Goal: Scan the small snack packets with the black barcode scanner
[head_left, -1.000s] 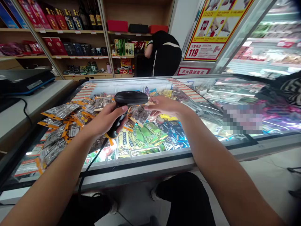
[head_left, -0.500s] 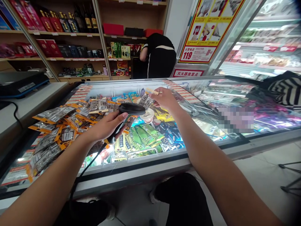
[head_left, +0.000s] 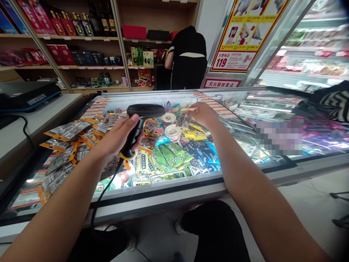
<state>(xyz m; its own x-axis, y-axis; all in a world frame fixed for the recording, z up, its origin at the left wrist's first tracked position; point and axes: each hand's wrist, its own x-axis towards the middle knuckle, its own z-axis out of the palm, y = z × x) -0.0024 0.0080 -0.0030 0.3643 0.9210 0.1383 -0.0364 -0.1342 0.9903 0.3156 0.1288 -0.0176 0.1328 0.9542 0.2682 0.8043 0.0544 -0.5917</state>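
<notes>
The fingers (head_left: 131, 123) of your left hand (head_left: 117, 140) are wrapped tight round the handle of a black barcode scanner (head_left: 145, 110). Its head sits at 1 o'clock from your knuckles, with the nose turned toward 3 o'clock. A black cable (head_left: 105, 191) runs from the foot of the handle toward 7 o'clock and crosses the front rim of the chest freezer (head_left: 180, 185).

The fingers (head_left: 196, 108) of your right hand (head_left: 205, 114) are pinched on the yellow top edge of a small clear packet (head_left: 183, 119). You hold that packet at 3 o'clock of the scanner head, near it but not touching, above the goods in the freezer. Whether the packet rests on anything below it cannot be told.

Two round cups (head_left: 172, 131) lie in the freezer between the scanner and your right hand, a little lower. Green snack bags (head_left: 167, 156) lie at 6 o'clock of the scanner head, close to the front rim. A loose heap of orange-edged packets (head_left: 68, 136) lies on the freezer glass at 9 o'clock of your left hand.

A grey counter (head_left: 40, 116) stands farther out at 9 o'clock, with a dark flat device (head_left: 27, 94) on it. At 12 o'clock, beyond the freezer, a person in black (head_left: 188, 54) stands bent toward the wooden shelves (head_left: 89, 67). A red and yellow poster (head_left: 240, 32) hangs at 1 o'clock. A striped cloth (head_left: 334, 102) lies on the freezer glass at 3 o'clock, well apart from your hands. Your knees in dark trousers (head_left: 218, 233) show at 6 o'clock under the freezer's edge.
</notes>
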